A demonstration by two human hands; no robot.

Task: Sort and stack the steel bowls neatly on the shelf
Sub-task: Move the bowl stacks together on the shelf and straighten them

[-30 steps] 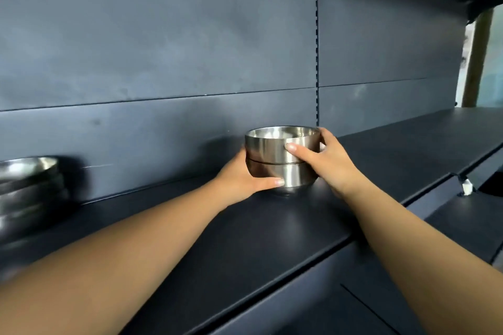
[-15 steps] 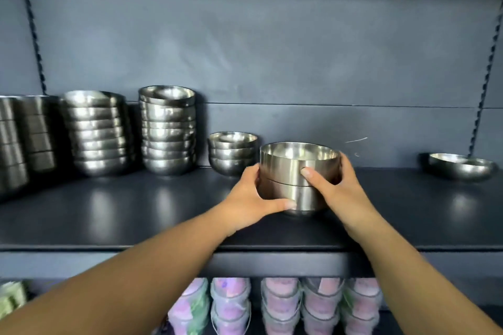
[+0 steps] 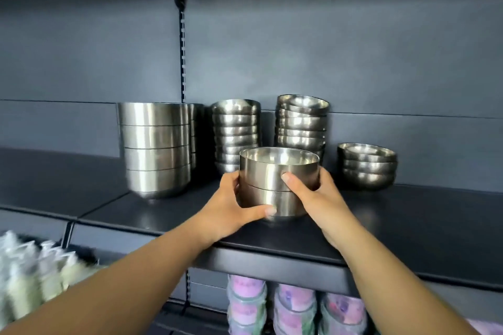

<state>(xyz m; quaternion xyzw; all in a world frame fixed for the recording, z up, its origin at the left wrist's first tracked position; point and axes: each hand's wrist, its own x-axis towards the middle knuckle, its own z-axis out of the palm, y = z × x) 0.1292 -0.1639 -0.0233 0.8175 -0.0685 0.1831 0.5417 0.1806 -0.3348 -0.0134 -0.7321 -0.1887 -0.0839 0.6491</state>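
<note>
Both grips are wrapped round a nested pair of steel bowls (image 3: 277, 179): left hand (image 3: 231, 212) low, right hand (image 3: 315, 193) higher up. Pair sits at the front of the dark shelf (image 3: 408, 215). Behind it: two rounded stacks (image 3: 235, 133), a tall straight-sided stack (image 3: 156, 149) further left, short stack (image 3: 367, 166) to the right.

no text, label, brand or number can be read anywhere.

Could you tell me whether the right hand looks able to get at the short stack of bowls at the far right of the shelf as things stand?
Probably not yet: the right hand grips the pair of straight-sided bowls together with the left hand. The bare shelf between it and the short stack leaves the path open once freed.
</note>
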